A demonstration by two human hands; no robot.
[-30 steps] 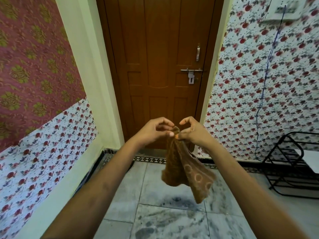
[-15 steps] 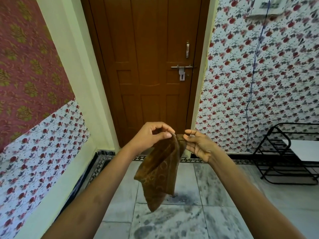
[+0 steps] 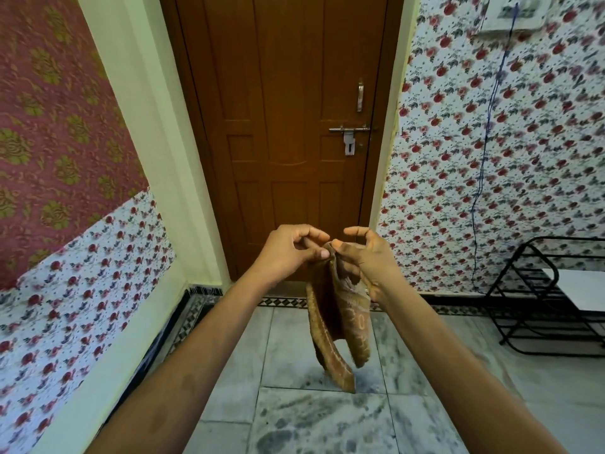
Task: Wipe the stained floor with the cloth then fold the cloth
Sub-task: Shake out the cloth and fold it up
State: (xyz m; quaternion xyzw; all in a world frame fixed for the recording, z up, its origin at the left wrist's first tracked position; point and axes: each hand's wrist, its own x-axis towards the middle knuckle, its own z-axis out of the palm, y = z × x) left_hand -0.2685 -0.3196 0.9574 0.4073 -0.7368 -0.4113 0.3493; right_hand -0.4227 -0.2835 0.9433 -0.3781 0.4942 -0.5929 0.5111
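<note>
I count two hands of mine, my left hand [image 3: 288,253] and my right hand [image 3: 366,260], and one brown cloth [image 3: 340,319] between them. There is one wooden door [image 3: 281,126] with one handle [image 3: 360,95] and one latch bolt [image 3: 349,129], one black wire rack [image 3: 543,296], and one blue cord [image 3: 484,158].

Open marble floor [image 3: 294,417] lies below the hanging cloth [image 3: 337,319]; a closed door [image 3: 288,126] blocks ahead, walls hem both sides, a black rack [image 3: 537,299] crowds the right.
</note>
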